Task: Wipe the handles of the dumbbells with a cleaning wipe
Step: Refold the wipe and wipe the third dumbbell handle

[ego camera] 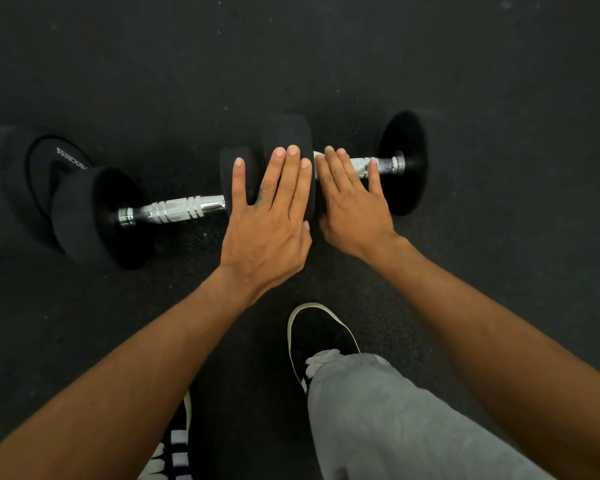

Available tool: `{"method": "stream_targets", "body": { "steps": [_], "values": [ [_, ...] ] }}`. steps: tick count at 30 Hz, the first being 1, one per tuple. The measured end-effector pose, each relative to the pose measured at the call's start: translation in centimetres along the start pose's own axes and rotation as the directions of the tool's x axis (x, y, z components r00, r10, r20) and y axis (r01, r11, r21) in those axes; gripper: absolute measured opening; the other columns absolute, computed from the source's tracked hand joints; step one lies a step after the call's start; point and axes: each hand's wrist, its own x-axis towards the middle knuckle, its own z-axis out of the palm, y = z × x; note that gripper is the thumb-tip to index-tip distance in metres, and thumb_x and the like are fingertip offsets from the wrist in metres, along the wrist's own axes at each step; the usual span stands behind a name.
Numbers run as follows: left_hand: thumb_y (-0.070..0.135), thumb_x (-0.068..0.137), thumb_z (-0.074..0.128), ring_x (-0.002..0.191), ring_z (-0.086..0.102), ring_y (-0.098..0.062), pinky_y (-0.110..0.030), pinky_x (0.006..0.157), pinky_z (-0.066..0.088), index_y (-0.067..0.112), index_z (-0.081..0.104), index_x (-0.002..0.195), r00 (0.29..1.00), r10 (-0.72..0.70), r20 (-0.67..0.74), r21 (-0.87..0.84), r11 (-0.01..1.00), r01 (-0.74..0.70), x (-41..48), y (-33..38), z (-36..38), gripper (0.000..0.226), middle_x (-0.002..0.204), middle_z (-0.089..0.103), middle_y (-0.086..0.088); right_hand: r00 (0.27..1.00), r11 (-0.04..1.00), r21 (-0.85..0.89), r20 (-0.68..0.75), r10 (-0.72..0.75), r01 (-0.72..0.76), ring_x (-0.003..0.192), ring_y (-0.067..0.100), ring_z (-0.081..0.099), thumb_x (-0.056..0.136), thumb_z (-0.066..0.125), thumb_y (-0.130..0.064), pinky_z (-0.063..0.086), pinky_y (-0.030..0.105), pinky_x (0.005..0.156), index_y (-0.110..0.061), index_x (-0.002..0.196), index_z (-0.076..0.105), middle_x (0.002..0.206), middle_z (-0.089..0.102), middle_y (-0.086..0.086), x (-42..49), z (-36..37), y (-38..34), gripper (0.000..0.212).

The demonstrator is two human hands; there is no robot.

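Observation:
Two black dumbbells lie end to end on the dark floor. The left dumbbell has a bare chrome handle (174,211). My left hand (271,216) lies flat, fingers spread, across the two inner heads (288,131), holding nothing. My right hand (354,206) is laid over the right dumbbell's handle (388,165), pressing a white cleaning wipe (318,156) onto it. Only a corner of the wipe shows by my fingertips, and some of it between fingers and thumb. The right dumbbell's outer head (407,174) stands just beyond my thumb.
A third, larger dumbbell (49,168) with a printed end plate lies at the far left, touching the left dumbbell's outer head (94,216). My black shoe (321,337) and grey trouser leg (378,410) are close below my hands. A striped shoe (177,445) is at the bottom.

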Motion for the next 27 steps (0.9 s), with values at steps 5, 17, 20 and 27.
{"method": "stream_targets", "body": {
  "steps": [5, 17, 20, 27],
  "values": [
    [0.04, 0.101, 0.031, 0.155, -0.002, -0.032, -0.064, 0.121, 0.003, 0.003, 0.003, 0.159, 1.0, 0.007, -0.007, 0.001, 1.0, -0.007, 0.1, -0.1, 0.1, 0.075, 0.167, 0.0, -0.02, 0.999, 1.0, 0.011, 0.035, -0.015, 0.015, 0.156, 0.023, 0.003, 0.094, 0.05, -0.035, 0.004, 0.061, 0.121, -0.011, 0.16, 0.009, 0.168, 0.007, 0.009, 1.1, -1.2, 0.2, 0.081],
    [0.039, 0.101, 0.03, 0.155, -0.002, -0.031, -0.063, 0.121, 0.001, 0.003, 0.003, 0.16, 1.0, 0.013, -0.012, 0.004, 1.0, -0.013, 0.0, -0.2, 0.1, 0.074, 0.167, -0.001, -0.019, 0.996, 0.998, -0.047, -0.073, -0.051, 0.048, 0.155, 0.024, 0.002, 0.093, 0.052, -0.031, 0.01, 0.061, 0.121, -0.01, 0.16, 0.007, 0.168, 0.003, 0.009, -2.5, 1.9, 0.0, 0.083],
    [0.039, 0.101, 0.03, 0.155, -0.002, -0.031, -0.064, 0.121, 0.002, 0.003, 0.003, 0.159, 1.0, 0.012, -0.011, 0.002, 1.0, -0.012, 0.0, -0.1, 0.1, 0.074, 0.167, -0.001, -0.02, 0.998, 0.998, -0.062, -0.057, -0.018, 0.014, 0.155, 0.025, -0.002, 0.093, 0.054, -0.033, 0.009, 0.061, 0.122, -0.01, 0.16, 0.003, 0.168, -0.002, 0.011, -2.9, 2.6, -0.1, 0.087],
    [0.04, 0.1, 0.029, 0.155, -0.003, -0.031, -0.064, 0.121, -0.001, 0.003, 0.002, 0.16, 1.0, 0.002, 0.004, 0.007, 1.0, -0.002, 0.0, -0.1, 0.1, 0.074, 0.167, -0.002, -0.019, 0.998, 1.0, -0.031, -0.057, 0.0, -0.002, 0.155, 0.025, 0.0, 0.092, 0.057, -0.035, 0.011, 0.058, 0.123, -0.008, 0.16, 0.004, 0.168, 0.0, 0.012, -2.7, 2.4, 0.3, 0.09]
  ]
}}
